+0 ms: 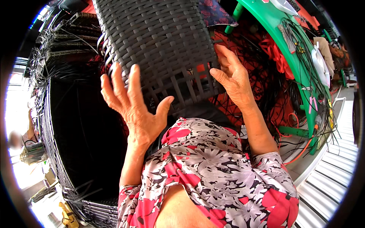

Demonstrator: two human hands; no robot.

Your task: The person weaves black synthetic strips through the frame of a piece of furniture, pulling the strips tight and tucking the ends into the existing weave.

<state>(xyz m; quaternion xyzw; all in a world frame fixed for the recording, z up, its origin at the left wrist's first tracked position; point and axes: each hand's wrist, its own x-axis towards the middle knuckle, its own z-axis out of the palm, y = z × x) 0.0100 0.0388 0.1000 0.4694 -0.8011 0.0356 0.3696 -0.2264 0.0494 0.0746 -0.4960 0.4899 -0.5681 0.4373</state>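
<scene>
A black woven plastic-rattan panel (156,38) rises in front of my body. Its upper part is closely woven, while the end nearest me shows bare strips with gaps between them. My left hand (133,100) is spread over the panel's near left corner, thumb held away from the fingers, with nothing in it. By the right edge, my right hand (234,78) is cupped with its thumb apart from the fingers. Those fingers lie beside the edge; whether they touch it I cannot tell.
A green table (300,60) at the right carries scissors (312,103) and loose black strips. Red ribbon (275,59) and tangled black strips lie below it. Stacked black woven pieces (70,45) and a large dark woven container (57,129) stand at the left.
</scene>
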